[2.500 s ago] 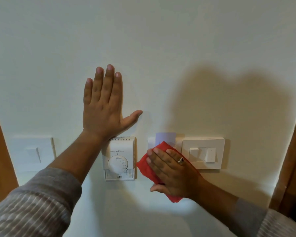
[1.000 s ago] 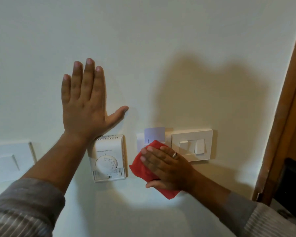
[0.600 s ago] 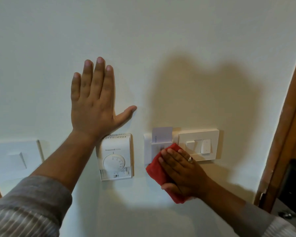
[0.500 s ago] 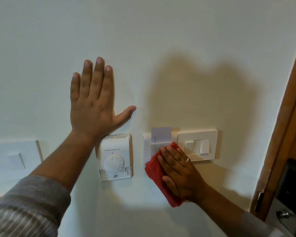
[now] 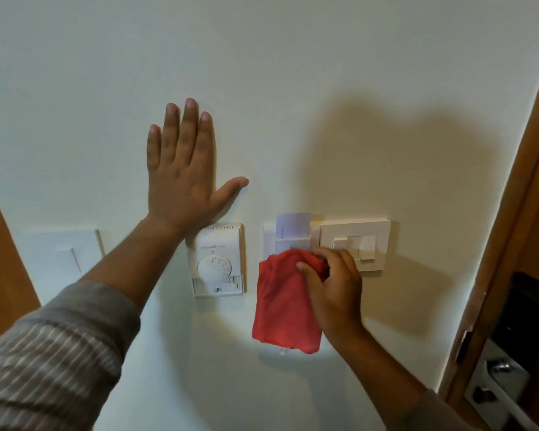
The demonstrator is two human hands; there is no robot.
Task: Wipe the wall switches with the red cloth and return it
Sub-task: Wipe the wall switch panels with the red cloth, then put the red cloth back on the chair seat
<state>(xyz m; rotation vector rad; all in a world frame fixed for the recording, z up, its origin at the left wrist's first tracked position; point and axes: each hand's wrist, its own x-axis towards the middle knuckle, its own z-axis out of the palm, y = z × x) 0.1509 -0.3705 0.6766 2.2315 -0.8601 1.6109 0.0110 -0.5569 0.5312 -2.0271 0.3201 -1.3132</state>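
My right hand (image 5: 335,289) pinches the top of the red cloth (image 5: 285,304), which hangs down the wall below the white key-card holder (image 5: 288,236). The hand's knuckles cover the lower left corner of the cream two-rocker switch plate (image 5: 363,244). My left hand (image 5: 185,169) rests flat on the wall, fingers spread upward, just above the white dial thermostat (image 5: 220,262). Another white switch plate (image 5: 64,259) sits at the far left.
A brown wooden door frame (image 5: 517,197) runs down the right edge, with a dark door and metal lock hardware (image 5: 497,368) beyond it. Another brown wood edge (image 5: 0,259) shows at the far left. Pale wall fills the upper view.
My right hand went from pressing the cloth flat against the wall to pinching its top, so the cloth now hangs loose. The left hand stayed on the wall.
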